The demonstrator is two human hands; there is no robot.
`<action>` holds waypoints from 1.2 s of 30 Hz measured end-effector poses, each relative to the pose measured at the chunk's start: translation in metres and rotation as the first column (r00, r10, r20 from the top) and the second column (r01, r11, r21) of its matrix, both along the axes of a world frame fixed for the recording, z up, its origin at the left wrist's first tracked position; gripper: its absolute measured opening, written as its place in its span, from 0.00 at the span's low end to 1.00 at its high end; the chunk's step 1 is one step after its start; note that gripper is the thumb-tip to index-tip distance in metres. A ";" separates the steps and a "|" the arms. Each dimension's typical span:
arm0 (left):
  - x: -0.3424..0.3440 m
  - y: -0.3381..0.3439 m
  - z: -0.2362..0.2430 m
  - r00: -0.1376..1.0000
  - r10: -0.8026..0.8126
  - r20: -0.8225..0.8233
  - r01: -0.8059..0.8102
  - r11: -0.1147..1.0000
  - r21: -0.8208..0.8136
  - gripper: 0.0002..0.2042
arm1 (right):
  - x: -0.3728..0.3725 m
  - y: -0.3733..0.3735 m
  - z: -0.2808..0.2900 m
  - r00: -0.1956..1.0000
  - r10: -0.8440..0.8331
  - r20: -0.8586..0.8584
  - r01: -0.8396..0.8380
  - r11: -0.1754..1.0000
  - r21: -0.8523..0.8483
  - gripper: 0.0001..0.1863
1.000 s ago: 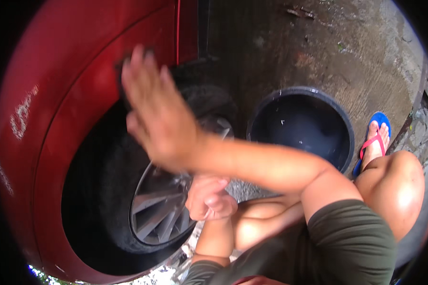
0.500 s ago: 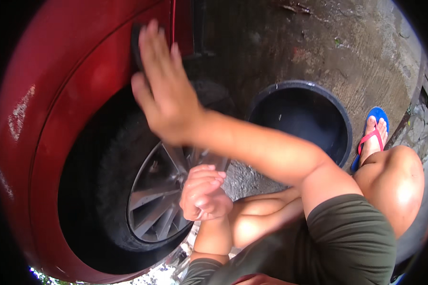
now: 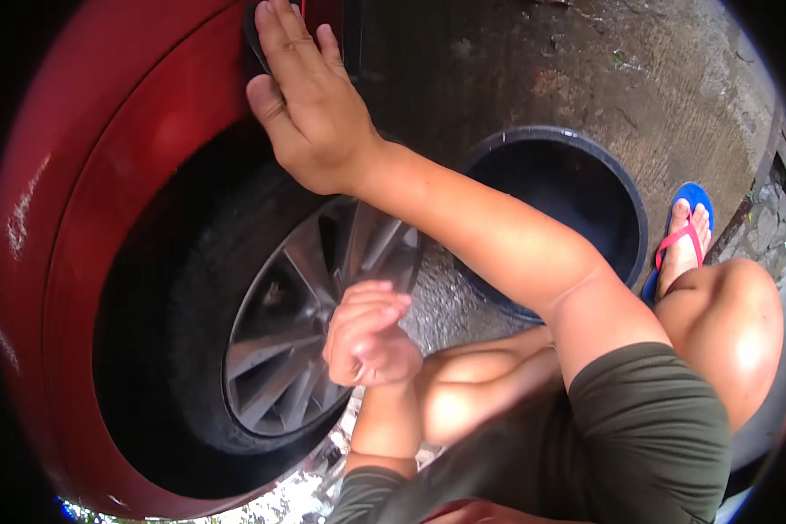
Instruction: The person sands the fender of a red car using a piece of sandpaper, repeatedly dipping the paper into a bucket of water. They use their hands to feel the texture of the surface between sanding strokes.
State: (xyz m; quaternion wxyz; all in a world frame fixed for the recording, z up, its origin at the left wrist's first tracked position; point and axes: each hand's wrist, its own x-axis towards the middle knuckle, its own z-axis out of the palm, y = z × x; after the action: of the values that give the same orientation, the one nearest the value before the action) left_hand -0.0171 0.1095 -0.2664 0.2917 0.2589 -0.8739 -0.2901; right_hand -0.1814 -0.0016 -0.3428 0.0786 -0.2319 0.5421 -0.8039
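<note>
My right hand (image 3: 314,109) reaches across to the red car's body (image 3: 140,157), above the wheel arch. Its fingers lie long and flat over a dark pad (image 3: 254,39), which they press to the panel; most of the pad is hidden beneath them. My left hand (image 3: 371,336) is held up in front of the wheel (image 3: 275,349), fingers curled in toward the palm, and nothing shows in it. The wheel has grey spokes and a black tyre (image 3: 196,341).
A round black tub (image 3: 576,205) stands on the wet concrete ground (image 3: 664,105), behind my right forearm. To its right is my foot in a blue flip-flop (image 3: 692,194) with a pink strap. My bent knee (image 3: 734,323) juts out at the right.
My right hand has slid upward along the car panel together with the dark pad. The left hand stays curled and has shifted slightly. The view has shifted a little.
</note>
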 end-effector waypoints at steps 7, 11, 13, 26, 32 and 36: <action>-0.006 -0.004 0.000 0.999 -0.010 -0.040 0.011 1.000 0.005 0.25 | -0.009 -0.012 -0.005 0.998 -0.025 -0.065 0.022 0.999 -0.033 0.40; -0.004 -0.003 0.002 1.000 -0.020 -0.022 0.019 0.999 -0.038 0.26 | 0.047 0.010 0.015 0.991 0.127 -0.033 -0.130 0.985 -0.118 0.40; -0.006 -0.009 0.007 1.000 -0.012 -0.026 0.011 0.999 -0.045 0.26 | 0.038 0.012 0.021 0.988 0.142 -0.056 -0.147 0.985 -0.091 0.40; -0.001 0.002 -0.003 0.968 -0.046 -0.246 0.019 0.994 -0.112 0.36 | 0.044 0.023 0.072 0.988 0.098 0.121 -0.076 0.982 -0.173 0.40; 0.000 0.001 -0.006 0.990 -0.064 -0.126 0.046 0.989 -0.141 0.36 | 0.038 0.022 0.035 0.992 0.108 0.071 -0.104 0.993 -0.051 0.40; 0.005 0.000 -0.013 0.993 -0.011 -0.120 -0.014 0.978 -0.208 0.35 | 0.058 0.035 0.064 0.988 0.149 0.048 -0.142 0.982 -0.126 0.40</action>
State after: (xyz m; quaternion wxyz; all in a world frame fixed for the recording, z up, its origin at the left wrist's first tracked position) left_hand -0.0125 0.1091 -0.2794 0.3699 0.2096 -0.8801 -0.2115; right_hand -0.1233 0.0337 -0.2791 0.1383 -0.2524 0.4708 -0.8339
